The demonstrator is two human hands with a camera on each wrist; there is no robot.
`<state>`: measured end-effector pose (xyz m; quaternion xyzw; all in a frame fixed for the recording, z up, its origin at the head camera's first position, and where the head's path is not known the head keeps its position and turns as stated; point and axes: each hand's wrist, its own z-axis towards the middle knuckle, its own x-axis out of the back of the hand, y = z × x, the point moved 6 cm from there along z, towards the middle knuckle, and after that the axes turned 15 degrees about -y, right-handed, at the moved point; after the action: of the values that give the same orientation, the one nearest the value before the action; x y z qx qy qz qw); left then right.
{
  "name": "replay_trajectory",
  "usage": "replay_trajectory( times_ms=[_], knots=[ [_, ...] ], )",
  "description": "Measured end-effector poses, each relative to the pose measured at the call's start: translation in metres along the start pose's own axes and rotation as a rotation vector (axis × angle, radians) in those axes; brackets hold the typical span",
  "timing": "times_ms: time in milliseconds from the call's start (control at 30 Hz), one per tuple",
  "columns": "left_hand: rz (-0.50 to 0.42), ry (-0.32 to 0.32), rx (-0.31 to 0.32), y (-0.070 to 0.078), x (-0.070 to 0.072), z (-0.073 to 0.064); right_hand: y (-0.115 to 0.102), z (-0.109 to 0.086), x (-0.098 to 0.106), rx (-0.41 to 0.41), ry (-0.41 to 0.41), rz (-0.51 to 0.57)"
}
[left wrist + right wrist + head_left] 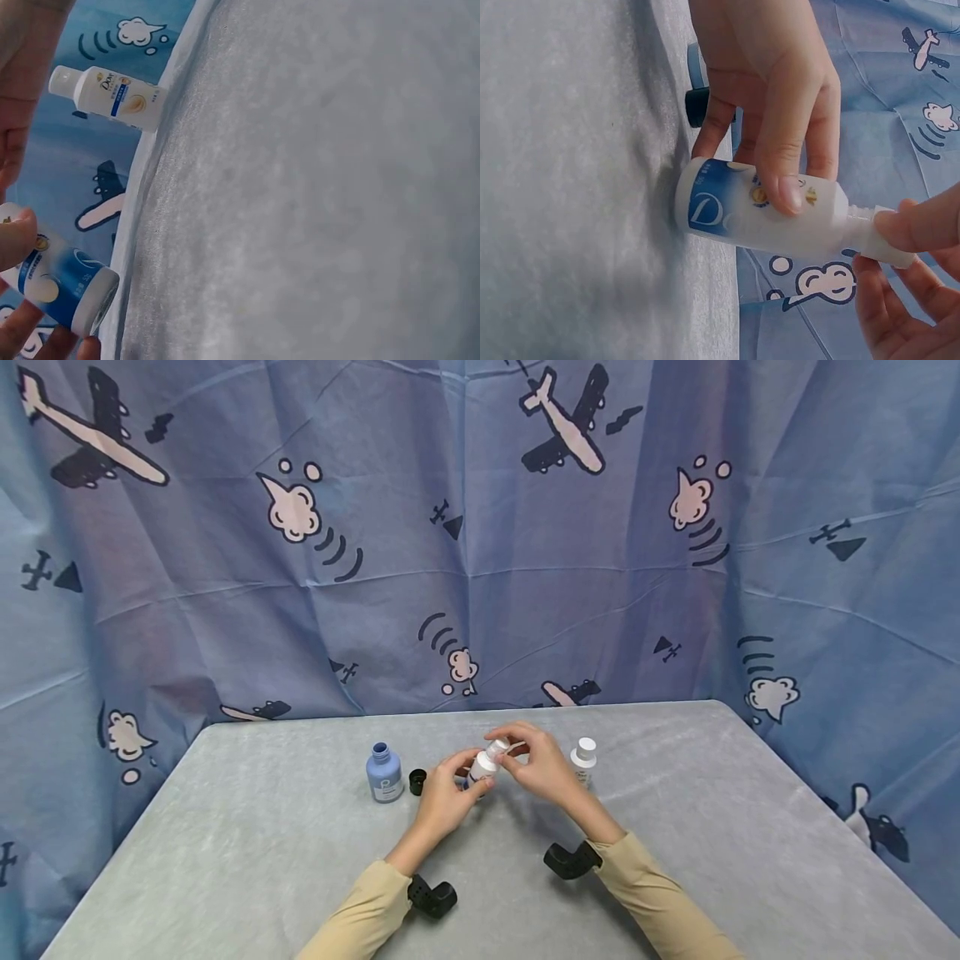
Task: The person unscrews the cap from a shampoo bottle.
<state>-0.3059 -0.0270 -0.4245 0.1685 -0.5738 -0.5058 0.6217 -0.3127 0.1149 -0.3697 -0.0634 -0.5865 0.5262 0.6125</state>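
Airplane-print curtain (405, 552), grey table (262, 843): seemingly capping or uncapping near the far edge.
Left hand (446, 795) grips white bottle (754, 216), right hand (543, 768) pinches its cap (497, 747); next move likely needs both aligned.

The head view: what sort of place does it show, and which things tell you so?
Probably a recording spot set up for filming handwork: an airplane-print curtain hangs behind a table with a pale grey covering, and a black device sits at each wrist.
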Motion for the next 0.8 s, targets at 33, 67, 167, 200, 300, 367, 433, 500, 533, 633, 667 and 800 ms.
replay_trajectory(
  times_ms=[33, 67, 167, 200, 300, 367, 433, 500, 533, 633, 667, 800],
  knots=[
    [0.001, 0.000, -0.004, 0.000, 0.000, 0.000, 0.000, 0.000, 0.001, 0.006, 0.004, 0.004],
    [0.001, 0.000, -0.005, 0.000, 0.000, 0.000, 0.000, 0.000, 0.001, 0.011, 0.009, 0.004],
    [-0.001, 0.008, 0.000, -0.001, 0.000, 0.001, 0.001, -0.001, 0.003, 0.001, 0.022, 0.006],
    [-0.003, 0.012, 0.004, -0.001, 0.000, 0.001, 0.002, -0.002, 0.004, -0.006, 0.027, 0.003],
    [-0.009, 0.024, 0.011, -0.002, 0.000, 0.001, 0.003, -0.003, 0.006, -0.017, 0.048, 0.002],
    [-0.019, 0.032, 0.018, -0.002, 0.000, 0.001, 0.003, -0.004, 0.007, -0.021, 0.070, -0.010],
    [-0.028, 0.040, 0.026, -0.003, 0.000, 0.000, 0.003, -0.005, 0.009, -0.024, 0.092, -0.028],
    [-0.042, 0.049, 0.042, -0.005, -0.001, 0.000, 0.003, -0.007, 0.011, -0.035, 0.111, -0.050],
    [-0.044, 0.053, 0.047, -0.005, -0.001, 0.000, 0.004, -0.008, 0.012, -0.044, 0.118, -0.059],
    [-0.055, 0.066, 0.057, -0.007, -0.001, 0.000, 0.006, -0.010, 0.014, -0.059, 0.131, -0.065],
    [-0.059, 0.069, 0.060, -0.007, -0.001, 0.000, 0.007, -0.010, 0.014, -0.060, 0.134, -0.062],
    [-0.080, 0.077, 0.063, -0.008, -0.002, 0.000, 0.011, -0.012, 0.014, -0.074, 0.127, -0.046]
  ],
)
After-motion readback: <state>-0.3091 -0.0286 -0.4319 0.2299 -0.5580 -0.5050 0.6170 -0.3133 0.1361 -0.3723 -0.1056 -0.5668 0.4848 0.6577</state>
